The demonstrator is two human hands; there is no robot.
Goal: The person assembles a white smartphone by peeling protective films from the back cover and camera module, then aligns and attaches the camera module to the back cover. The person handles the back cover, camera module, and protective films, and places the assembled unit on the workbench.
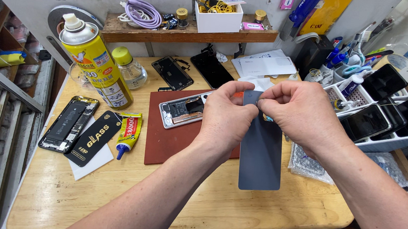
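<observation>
Your left hand (226, 114) and your right hand (296, 112) meet at the top edge of a flat, dark grey rectangular phone panel (260, 153) with rounded corners, and both are pinched on it: the left thumb and fingers clamp the upper left corner, while the right fingertips nip the top edge just beside them. The panel hangs upright from that grip, its long side running down toward you, raised above the pale wooden workbench (110, 189). Its face is smooth, matte and even in colour, with no visible marks; a small patch of colour shows at its right edge under your right hand, too small to make out.

Behind the panel lies a dark red rectangular work mat (163, 140), and on it rests an opened white-framed phone body (183, 109) with its insides exposed. To the left stand a tall yellow spray can (94, 60) and a small clear bottle with a yellow cap (130, 67). Nearer the left edge lie another opened black phone (67, 124), a black flat package (93, 137) and a yellow glue tube (128, 133). A white tray of dark phone screens (383, 123) sits to your right.
</observation>
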